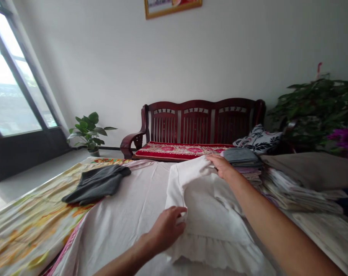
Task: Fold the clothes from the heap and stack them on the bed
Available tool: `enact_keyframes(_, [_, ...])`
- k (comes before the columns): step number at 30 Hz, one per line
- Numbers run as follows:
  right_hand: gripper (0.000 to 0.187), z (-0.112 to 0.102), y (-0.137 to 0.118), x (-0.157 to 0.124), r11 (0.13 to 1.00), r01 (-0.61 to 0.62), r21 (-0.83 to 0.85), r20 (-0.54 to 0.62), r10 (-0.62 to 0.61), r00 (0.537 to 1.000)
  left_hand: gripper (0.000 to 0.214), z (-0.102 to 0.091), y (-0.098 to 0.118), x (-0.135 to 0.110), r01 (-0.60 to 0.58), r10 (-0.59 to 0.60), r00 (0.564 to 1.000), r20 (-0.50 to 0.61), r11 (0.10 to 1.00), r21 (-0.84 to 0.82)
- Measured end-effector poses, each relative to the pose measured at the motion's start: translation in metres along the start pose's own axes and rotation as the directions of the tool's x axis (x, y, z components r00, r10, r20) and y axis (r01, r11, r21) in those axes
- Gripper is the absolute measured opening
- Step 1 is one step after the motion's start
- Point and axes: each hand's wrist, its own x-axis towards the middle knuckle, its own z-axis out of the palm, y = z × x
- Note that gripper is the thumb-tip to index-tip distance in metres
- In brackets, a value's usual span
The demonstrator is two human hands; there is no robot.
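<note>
Spread across the middle of the pale sheet (124, 214) covering the work surface, reaching toward its far edge: a white cotton garment with a frilled hem (208, 207), frill at the near end. Pinched at its left side by the left hand (166, 230), fingers curled and pressed together over a fold of the cloth. Gripped at its far corner by the right hand (222, 165), fingers closed on the fabric, forearm stretched along the garment's right side.

Just beyond the right hand, at the far edge: a stack of folded cloths topped by a grey one (244, 161), close to the knuckles, contact impossible to judge. Along the right edge, a loose heap of pale striped fabrics (294, 188) under a flat brown-grey cushion (314, 170). Toward the far left corner, well apart from both hands, a crumpled dark grey garment (97, 184), lying half on the sheet and half on a yellow floral cloth (27, 222) that runs down the left edge.

Behind the surface, against the white wall: a dark red wooden bench (196, 122) with a red patterned seat pad (179, 150) and a black-and-white leaf-print pillow (257, 140). Left of the bench, a small green potted plant (87, 132) beside a tall window (10, 84); to the right, a large leafy bush (314, 111) with purple flowers (346, 140).
</note>
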Motion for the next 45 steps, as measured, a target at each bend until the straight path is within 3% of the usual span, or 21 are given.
enact_keyframes(4, [0.013,-0.019,-0.011,0.0,0.997,0.072,-0.025,-0.065,-0.073,0.995,0.053,0.04,0.01,0.021,0.002,0.002,0.998,0.057,0.997,-0.075])
enact_keyframes(7, [0.012,-0.032,-0.017,-0.003,0.993,0.11,-0.052,-0.099,-0.115,0.988,0.055,0.049,0.011,0.028,0.0,0.009,0.993,0.121,0.997,-0.074])
enact_keyframes(10, [0.014,-0.046,-0.017,-0.007,0.987,0.131,-0.091,-0.137,-0.143,0.98,0.051,0.041,0.005,0.034,0.09,-0.029,0.967,0.254,0.968,-0.234])
enact_keyframes(12, [0.016,-0.055,-0.013,-0.01,0.982,0.145,-0.119,-0.167,-0.163,0.972,0.044,0.031,-0.005,0.041,0.155,-0.062,0.964,0.257,0.921,-0.358])
enact_keyframes(15, [0.018,-0.066,-0.005,-0.017,0.976,0.154,-0.157,-0.195,-0.183,0.963,0.03,0.013,-0.024,0.061,0.126,-0.128,0.992,0.023,0.9,-0.418])
enact_keyframes(17, [0.017,-0.07,0.002,-0.022,0.973,0.153,-0.176,-0.205,-0.188,0.96,0.021,0.001,-0.036,0.08,0.109,-0.196,0.971,-0.135,0.871,-0.479])
enact_keyframes(19, [0.016,-0.073,0.007,-0.027,0.97,0.157,-0.185,-0.217,-0.196,0.956,0.019,-0.01,-0.042,0.101,0.107,-0.262,0.945,-0.197,0.815,-0.57])
enact_keyframes(23, [0.021,-0.076,0.016,-0.035,0.961,0.182,-0.209,-0.213,-0.226,0.951,0.021,-0.025,-0.039,0.144,0.099,-0.296,0.941,-0.164,0.703,-0.704])
enact_keyframes(26, [0.024,-0.077,0.021,-0.042,0.919,0.236,-0.316,-0.128,-0.288,0.949,0.023,-0.024,-0.033,0.175,0.128,-0.307,0.949,-0.076,0.592,-0.796])
enact_keyframes(30, [0.023,-0.07,0.024,-0.057,0.779,0.357,-0.515,-0.023,-0.429,0.903,0.023,-0.013,-0.034,0.206,0.221,-0.317,0.946,0.069,0.476,-0.851])
enact_keyframes(34, [0.022,-0.043,0.028,-0.091,0.559,0.365,-0.744,0.064,-0.483,0.873,0.028,-0.001,-0.038,0.225,0.292,-0.308,0.936,0.168,0.418,-0.86])
enact_keyframes(38, [0.028,0.002,0.049,-0.132,0.22,0.519,-0.826,0.389,-0.445,0.807,0.032,0.004,-0.038,0.234,0.32,-0.282,0.934,0.217,0.394,-0.862])
enact_keyframes(41, [0.028,0.03,0.078,-0.155,0.005,0.612,-0.791,0.571,-0.351,0.742,0.034,0.005,-0.042,0.234,0.328,-0.308,0.928,0.211,0.404,-0.854])
enact_keyframes(45, [0.023,0.046,0.114,-0.168,-0.124,0.673,-0.729,0.672,-0.318,0.669,0.042,0.006,-0.056,0.23,0.265,-0.365,0.926,0.098,0.444,-0.856])
